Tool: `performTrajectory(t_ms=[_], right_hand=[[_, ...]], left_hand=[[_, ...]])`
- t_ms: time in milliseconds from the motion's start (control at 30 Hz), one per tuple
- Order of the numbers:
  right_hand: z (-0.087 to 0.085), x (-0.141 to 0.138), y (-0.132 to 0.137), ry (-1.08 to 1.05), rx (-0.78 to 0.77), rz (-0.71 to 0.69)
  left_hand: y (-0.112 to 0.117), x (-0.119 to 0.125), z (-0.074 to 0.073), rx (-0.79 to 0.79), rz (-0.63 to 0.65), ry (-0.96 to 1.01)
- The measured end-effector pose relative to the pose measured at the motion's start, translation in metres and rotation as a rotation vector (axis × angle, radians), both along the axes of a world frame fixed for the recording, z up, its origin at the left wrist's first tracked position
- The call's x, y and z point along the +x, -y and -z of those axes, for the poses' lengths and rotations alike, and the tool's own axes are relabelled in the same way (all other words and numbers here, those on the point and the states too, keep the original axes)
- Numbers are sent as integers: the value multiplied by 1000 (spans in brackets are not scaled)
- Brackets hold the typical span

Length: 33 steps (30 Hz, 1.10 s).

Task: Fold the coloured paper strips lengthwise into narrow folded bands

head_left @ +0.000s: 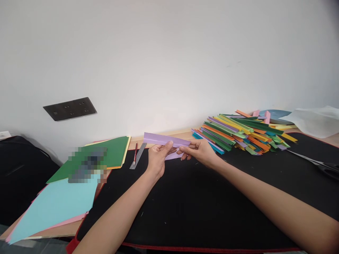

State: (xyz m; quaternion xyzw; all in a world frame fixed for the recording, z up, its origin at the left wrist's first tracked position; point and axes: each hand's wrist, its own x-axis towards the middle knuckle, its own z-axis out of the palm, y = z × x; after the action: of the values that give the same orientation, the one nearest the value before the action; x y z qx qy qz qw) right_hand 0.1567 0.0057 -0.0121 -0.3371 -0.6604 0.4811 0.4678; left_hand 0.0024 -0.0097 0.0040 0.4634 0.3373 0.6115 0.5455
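A folded purple paper strip [161, 139] is held above the black mat [185, 204] by both hands. My left hand [157, 158] pinches it from below near its middle, fingers closed on the paper. My right hand [199, 151] grips the strip's right end with closed fingers. The strip's left end sticks out free past the left hand. A second fold of the same purple paper shows between the two hands.
A pile of folded coloured strips [241, 133] lies at the right rear. Sheets of green [106, 155] and light blue paper [58, 204] lie at left. A metal ruler [138, 155] and red pencil [136, 152] lie beside them. Scissors [320, 165] rest at right.
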Motion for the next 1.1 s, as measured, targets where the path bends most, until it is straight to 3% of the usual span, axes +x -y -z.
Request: performTrajectory(t_ms=[1100], right_hand=[[-2,-1,3,63,-17,-10]], left_hand=[[2,2,3,-47,-1,-31]])
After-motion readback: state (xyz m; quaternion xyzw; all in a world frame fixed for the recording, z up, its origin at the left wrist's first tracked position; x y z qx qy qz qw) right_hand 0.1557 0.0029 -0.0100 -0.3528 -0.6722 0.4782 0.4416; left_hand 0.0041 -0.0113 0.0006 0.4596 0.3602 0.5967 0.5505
